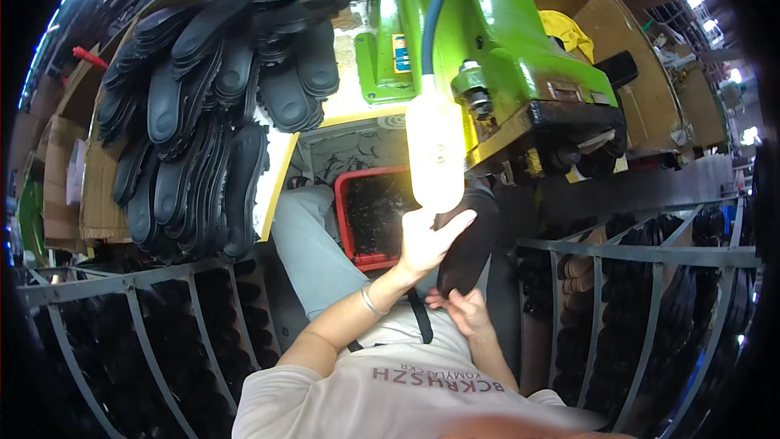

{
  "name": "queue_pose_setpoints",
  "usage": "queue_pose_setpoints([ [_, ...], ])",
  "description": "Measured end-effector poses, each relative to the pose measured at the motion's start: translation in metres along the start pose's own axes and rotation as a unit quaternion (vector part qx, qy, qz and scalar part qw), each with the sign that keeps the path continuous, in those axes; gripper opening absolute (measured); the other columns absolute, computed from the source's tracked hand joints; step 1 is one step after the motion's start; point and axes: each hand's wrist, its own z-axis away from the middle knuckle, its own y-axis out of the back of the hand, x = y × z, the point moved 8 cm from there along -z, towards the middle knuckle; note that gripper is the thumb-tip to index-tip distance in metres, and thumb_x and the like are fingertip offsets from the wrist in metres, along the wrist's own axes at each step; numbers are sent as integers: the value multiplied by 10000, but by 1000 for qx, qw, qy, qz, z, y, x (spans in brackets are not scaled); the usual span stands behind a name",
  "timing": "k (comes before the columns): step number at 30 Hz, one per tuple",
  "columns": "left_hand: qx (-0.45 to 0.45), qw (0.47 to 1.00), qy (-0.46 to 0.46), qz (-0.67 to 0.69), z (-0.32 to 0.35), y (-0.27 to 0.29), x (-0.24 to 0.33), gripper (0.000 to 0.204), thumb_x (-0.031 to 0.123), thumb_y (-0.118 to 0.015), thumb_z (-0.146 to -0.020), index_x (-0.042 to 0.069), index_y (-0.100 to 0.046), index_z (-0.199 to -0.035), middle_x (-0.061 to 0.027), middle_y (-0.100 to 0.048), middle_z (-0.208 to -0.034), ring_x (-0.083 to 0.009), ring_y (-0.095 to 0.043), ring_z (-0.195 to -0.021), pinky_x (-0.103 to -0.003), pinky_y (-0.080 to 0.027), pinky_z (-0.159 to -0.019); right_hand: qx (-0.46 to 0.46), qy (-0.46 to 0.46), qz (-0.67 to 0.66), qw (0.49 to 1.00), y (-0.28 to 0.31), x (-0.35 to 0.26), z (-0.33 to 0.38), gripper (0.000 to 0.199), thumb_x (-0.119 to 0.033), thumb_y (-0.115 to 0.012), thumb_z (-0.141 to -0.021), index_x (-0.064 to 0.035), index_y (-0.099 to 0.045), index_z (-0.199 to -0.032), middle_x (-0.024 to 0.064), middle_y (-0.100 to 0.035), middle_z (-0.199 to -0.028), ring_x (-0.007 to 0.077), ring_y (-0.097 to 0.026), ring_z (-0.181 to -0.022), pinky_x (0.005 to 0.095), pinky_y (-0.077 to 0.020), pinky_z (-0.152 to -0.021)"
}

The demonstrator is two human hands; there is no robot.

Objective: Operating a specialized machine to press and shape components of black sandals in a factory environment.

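Note:
A dark shoe sole (474, 248) lies lengthwise above my lap, its far end close to the glowing lamp. My left hand (426, 244) is at its left side, thumb stretched out across the sole; the lamp's glare hides part of the fingers. At the near end of the sole, my right hand (463, 309) has its fingers bent against the edge. The bright lamp (439, 154) hangs on a blue-grey cable (435, 16) in front of a green machine (504, 41), whose dark working end sits to the right, beyond my hands.
Black soles (236, 73) are heaped on the yellow-edged table (280, 171) at the left. Between my legs stands a red bin (341, 219) holding dark scraps. Metal racks (146, 333) with dark items flank me, another rack (642, 254) being on the right. A yellow cloth (566, 32) lies behind the machine.

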Motion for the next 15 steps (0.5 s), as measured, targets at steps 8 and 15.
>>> queue_pose_setpoints([
  [8,20,989,-91,-119,-24,3,-12,135,135,-666,-840,2,-650,-847,16,-588,-706,-53,-485,-626,-218,-393,-565,-72,0,14,997,-44,0,20,255,-98,-570,-896,111,-590,-1039,255,-638,-1005,296,-650,-896,389,-529,-795],
  [15,103,992,-59,33,8,43,7,225,56,-713,-782,-44,-633,-967,-65,-645,-813,-103,-555,-690,-237,-473,-673,11,77,84,993,-12,-58,32,286,-98,-517,-910,111,-524,-1106,238,-635,-1006,280,-668,-789,365,-570,-661],
])
